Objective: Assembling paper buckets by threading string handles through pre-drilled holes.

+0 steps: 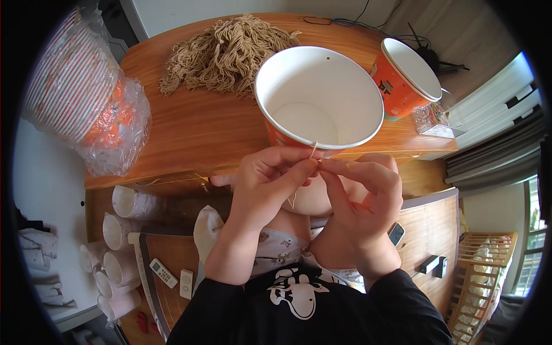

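Observation:
A large white-lined paper bucket [276,86] stands at the table's front edge, with a small hole high in its far wall. Thin beige string [314,148] comes over or through the near rim; the hands hide exactly where. My left hand [267,181] pinches the string just below that rim. Close beside it, thumb and forefinger of my right hand [368,192] also pinch the string, their tips nearly meeting the left ones. A loose string end dangles under my left hand. Behind the bucket lies a heap of beige strings [233,52].
An orange paper bucket [397,80] stands at the back right, beside a clear plastic box [440,123]. Plastic-wrapped stacked buckets [75,86] are at left. Below are wrapped white cup stacks [118,230], a remote control [163,273] and a phone [397,234].

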Demonstrator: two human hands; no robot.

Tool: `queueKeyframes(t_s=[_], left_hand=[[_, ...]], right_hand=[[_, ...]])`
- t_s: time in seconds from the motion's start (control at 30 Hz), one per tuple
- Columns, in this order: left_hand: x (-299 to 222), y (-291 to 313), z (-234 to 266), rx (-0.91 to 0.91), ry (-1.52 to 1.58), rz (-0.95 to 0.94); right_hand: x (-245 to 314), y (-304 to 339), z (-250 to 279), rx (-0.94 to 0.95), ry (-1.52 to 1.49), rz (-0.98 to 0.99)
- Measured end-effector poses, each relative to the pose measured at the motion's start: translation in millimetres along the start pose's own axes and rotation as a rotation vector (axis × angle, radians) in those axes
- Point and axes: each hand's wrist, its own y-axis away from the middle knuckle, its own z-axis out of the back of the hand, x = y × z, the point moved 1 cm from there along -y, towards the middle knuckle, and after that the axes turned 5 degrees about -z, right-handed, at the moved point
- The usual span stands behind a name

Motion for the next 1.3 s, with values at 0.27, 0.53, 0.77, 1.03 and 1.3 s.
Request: queueKeyframes(t_s=[0.27,0.53,0.77,1.03,1.3], left_hand=[[2.1,3.7,-9.7,-0.180,-0.341,-0.363],[-4.2,3.3,-5.0,-0.241,-0.589,-0.626],[-8.1,5.9,-1.4,-0.235,-0.527,-0.570],[-11.9,6.3,-2.4,-0.209,-0.262,-0.414],[-4.7,8.9,-3.0,-0.217,-0.273,-0.470]], right_hand=[[13.5,-32.0,4.7,0.161,0.109,0.184],[8.3,-71.5,-4.1,0.244,0.078,0.429],[5.9,-80.9,-14.5,0.318,0.024,0.482],[8.5,-65.4,-4.9,0.256,0.033,0.354],[2.2,-69.9,-12.7,0.253,0.051,0.458]])
